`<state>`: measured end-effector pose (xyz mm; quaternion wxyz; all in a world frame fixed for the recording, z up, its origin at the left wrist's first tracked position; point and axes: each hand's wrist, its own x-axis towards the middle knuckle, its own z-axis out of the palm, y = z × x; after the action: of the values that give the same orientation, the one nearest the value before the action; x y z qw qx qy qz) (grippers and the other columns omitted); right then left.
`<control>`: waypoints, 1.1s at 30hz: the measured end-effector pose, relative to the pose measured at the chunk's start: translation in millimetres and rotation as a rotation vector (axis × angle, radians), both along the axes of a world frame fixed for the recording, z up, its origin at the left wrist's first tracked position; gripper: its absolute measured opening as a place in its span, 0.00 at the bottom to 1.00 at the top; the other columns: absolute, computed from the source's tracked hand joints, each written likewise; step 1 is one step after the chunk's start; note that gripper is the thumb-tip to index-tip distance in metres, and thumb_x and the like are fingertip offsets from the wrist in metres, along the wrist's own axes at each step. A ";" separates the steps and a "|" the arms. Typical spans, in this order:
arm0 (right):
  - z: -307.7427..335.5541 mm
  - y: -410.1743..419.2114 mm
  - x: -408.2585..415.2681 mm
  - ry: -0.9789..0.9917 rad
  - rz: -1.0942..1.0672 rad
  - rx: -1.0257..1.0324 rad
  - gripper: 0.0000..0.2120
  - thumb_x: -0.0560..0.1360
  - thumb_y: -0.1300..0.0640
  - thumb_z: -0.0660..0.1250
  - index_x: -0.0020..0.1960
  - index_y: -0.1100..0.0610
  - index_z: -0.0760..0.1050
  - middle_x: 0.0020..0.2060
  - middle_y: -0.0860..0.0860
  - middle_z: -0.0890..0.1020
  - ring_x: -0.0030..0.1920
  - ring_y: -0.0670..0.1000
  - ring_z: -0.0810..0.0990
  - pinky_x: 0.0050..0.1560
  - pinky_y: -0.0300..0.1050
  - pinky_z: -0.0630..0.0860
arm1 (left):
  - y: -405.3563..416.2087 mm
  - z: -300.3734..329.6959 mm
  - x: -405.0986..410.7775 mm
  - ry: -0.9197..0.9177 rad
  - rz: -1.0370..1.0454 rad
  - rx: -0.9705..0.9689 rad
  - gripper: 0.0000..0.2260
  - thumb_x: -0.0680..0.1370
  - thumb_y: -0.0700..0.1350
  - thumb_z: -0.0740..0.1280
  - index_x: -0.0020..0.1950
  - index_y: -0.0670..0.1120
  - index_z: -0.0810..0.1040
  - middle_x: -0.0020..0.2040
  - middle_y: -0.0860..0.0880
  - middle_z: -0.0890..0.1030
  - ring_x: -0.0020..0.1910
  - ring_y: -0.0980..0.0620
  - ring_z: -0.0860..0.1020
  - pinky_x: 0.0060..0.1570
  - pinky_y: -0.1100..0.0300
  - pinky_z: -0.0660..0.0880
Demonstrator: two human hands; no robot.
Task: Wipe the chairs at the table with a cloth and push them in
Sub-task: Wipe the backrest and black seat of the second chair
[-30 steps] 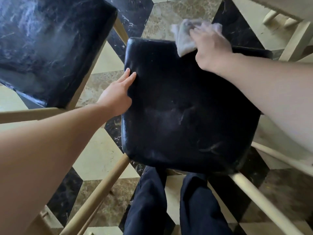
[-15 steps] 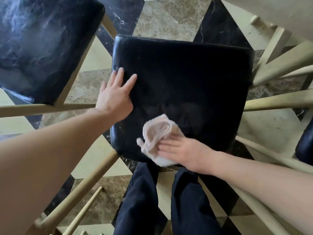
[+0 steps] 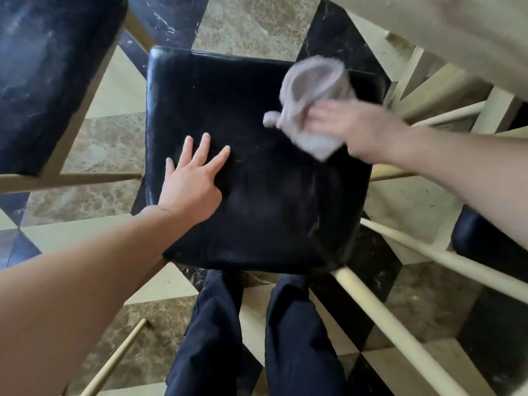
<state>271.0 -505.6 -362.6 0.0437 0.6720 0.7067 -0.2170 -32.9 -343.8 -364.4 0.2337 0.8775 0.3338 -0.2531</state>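
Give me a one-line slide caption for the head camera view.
Left hand braces the black chair seat while the right hand wipes it with a pale cloth.

The single head-worn camera is looking steeply downward from close above a black chair seat (image 3: 257,172), facing forward over the person's legs (image 3: 257,338). Wide-angle distortion is bending the tiled floor (image 3: 251,27) outward.

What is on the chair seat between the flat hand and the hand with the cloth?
Nothing: in the head view only bare black seat lies between the left hand and the right hand holding the cloth.
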 end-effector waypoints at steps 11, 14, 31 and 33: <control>-25.0 19.5 -110.9 0.092 -0.564 0.084 0.35 0.75 0.71 0.55 0.81 0.58 0.55 0.80 0.54 0.60 0.81 0.55 0.53 0.80 0.53 0.50 | 9.9 5.0 -0.2 0.084 -0.013 -0.097 0.43 0.71 0.33 0.58 0.80 0.63 0.49 0.82 0.52 0.41 0.80 0.46 0.36 0.75 0.34 0.47; -26.4 -28.9 -147.2 0.247 -0.055 0.054 0.32 0.76 0.68 0.60 0.79 0.59 0.61 0.78 0.56 0.64 0.80 0.57 0.59 0.79 0.56 0.53 | 11.5 6.0 3.1 0.066 0.012 -0.130 0.43 0.70 0.32 0.56 0.80 0.62 0.52 0.83 0.51 0.43 0.80 0.46 0.37 0.74 0.32 0.48; -4.7 -103.4 4.5 0.067 0.127 0.026 0.36 0.68 0.75 0.69 0.74 0.58 0.70 0.74 0.56 0.72 0.75 0.56 0.68 0.75 0.62 0.63 | -12.5 -14.6 -2.3 0.309 -0.334 0.107 0.71 0.59 0.70 0.75 0.75 0.44 0.23 0.76 0.32 0.28 0.74 0.26 0.31 0.66 0.22 0.52; -5.7 -88.1 4.4 0.031 -0.140 0.015 0.38 0.70 0.76 0.64 0.78 0.59 0.64 0.77 0.55 0.66 0.78 0.56 0.62 0.78 0.59 0.58 | -14.5 -14.8 -1.8 0.300 -0.316 0.104 0.70 0.59 0.70 0.74 0.74 0.44 0.23 0.75 0.32 0.28 0.73 0.26 0.31 0.66 0.23 0.51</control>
<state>275.5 -593.7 -368.3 0.0126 0.7166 0.6603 -0.2244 -34.7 -358.3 -379.2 0.0934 0.8823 0.2357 -0.3965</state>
